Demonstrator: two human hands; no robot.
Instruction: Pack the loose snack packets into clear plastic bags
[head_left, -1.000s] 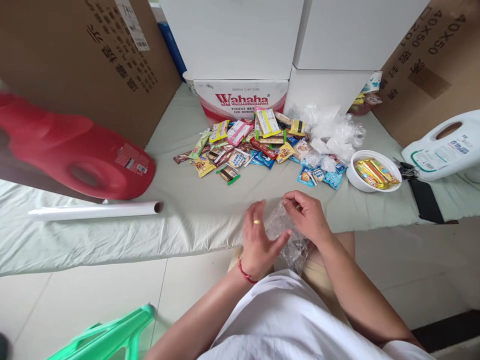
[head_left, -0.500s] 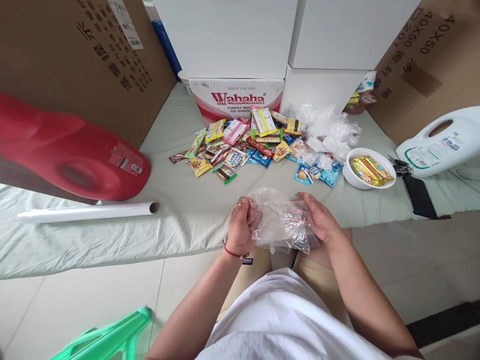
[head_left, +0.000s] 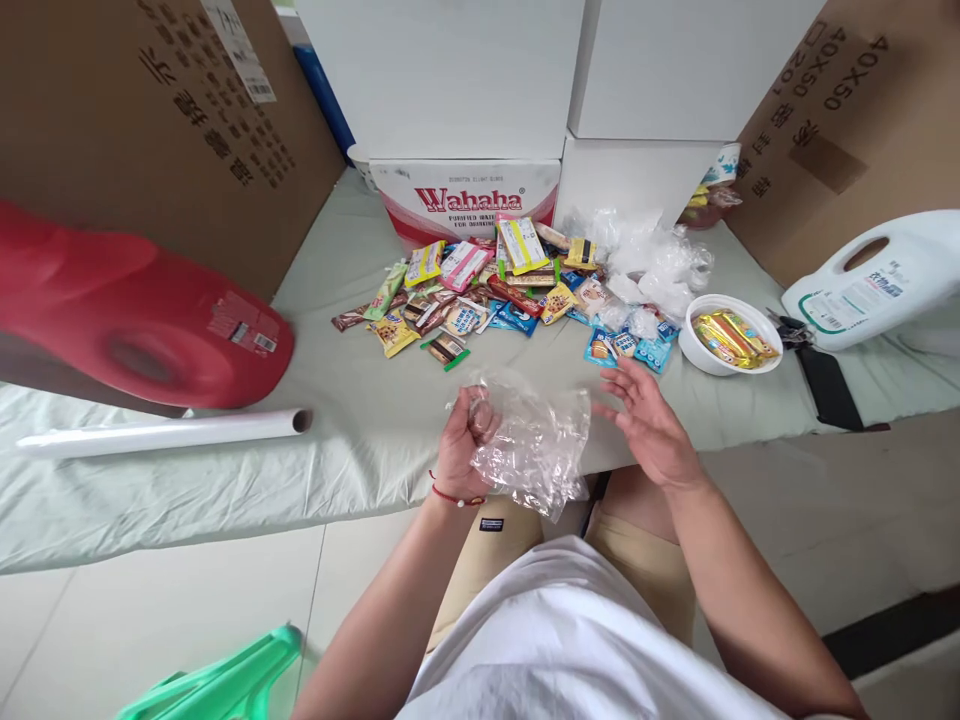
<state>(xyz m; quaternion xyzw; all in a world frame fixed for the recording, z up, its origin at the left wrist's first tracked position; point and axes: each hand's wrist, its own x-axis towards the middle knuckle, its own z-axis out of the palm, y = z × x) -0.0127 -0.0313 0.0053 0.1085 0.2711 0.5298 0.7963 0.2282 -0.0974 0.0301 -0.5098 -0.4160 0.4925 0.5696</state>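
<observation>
A crinkled clear plastic bag [head_left: 536,445] hangs over the table's front edge, and my left hand [head_left: 466,440] is closed round its left side. To the right of the bag, my right hand [head_left: 654,425] is raised with its fingers apart, holding nothing. Beyond both hands lies a heap of wrapped snacks [head_left: 465,290] in yellow, pink, red and blue packets. Several crumpled clear bags [head_left: 652,265] are piled at its right. A white round bowl [head_left: 720,365] with gold-wrapped snacks stands behind my right hand.
On the left lie a red jug [head_left: 142,310] and a white roll [head_left: 165,432]. At the right are a white detergent bottle [head_left: 877,280], keys and a black phone [head_left: 829,388]. A Wahaha carton [head_left: 469,195] and cardboard sheets close off the back and sides. A green stool [head_left: 217,680] stands below.
My right hand has let go of the bag and moved off to the right with its fingers spread. My left hand has shifted slightly left, still holding the bag.
</observation>
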